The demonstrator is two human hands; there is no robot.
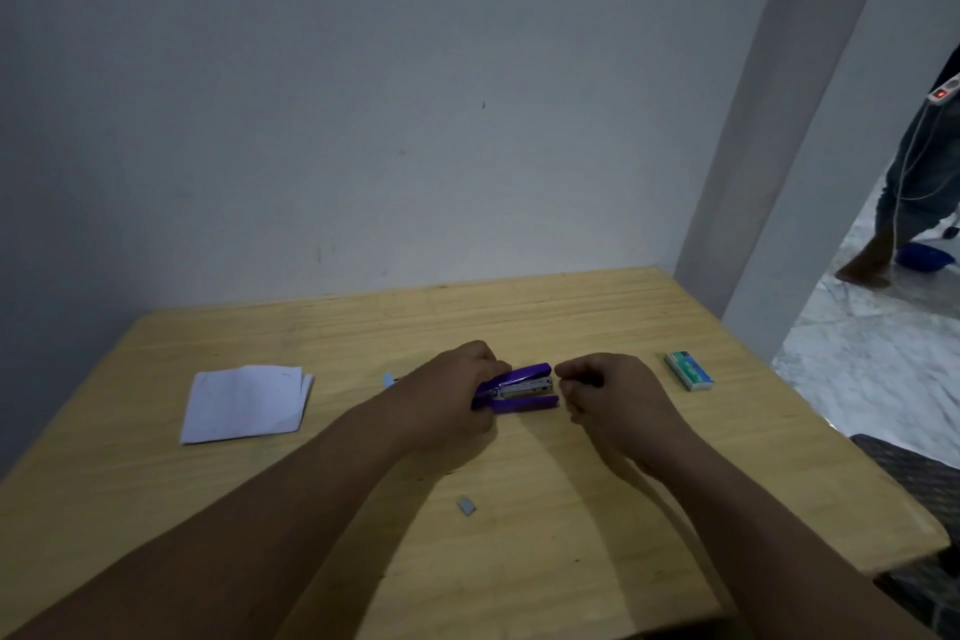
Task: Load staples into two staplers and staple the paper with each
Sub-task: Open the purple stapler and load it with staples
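Head view. On the pale wooden table [311, 509] I see a small purple plastic stapler [522, 387] lying hinged open, its purple top lifted off the bare metal staple channel above the purple base. My left hand [449, 390] grips the stapler's rear end, fingers curled over the top and thumb against the near side. My right hand [605, 392] sits just beside the stapler's open front end, fingers curled and fingertips drawn together; I cannot tell whether they pinch anything. Left of the stapler, well apart from it, lies a loose stack of white paper sheets [244, 403], their edges fanned. Just beyond my left hand a light blue tip [388, 380] shows, mostly hidden; I cannot tell what it is. Right of the stapler, past my right hand, rests a small green-and-white staple box [688, 370]. Nearer to me than the stapler lies a short grey strip of staples [466, 505]. Far right of the stapler, off the table, a person's legs [909, 192] stand on the floor.
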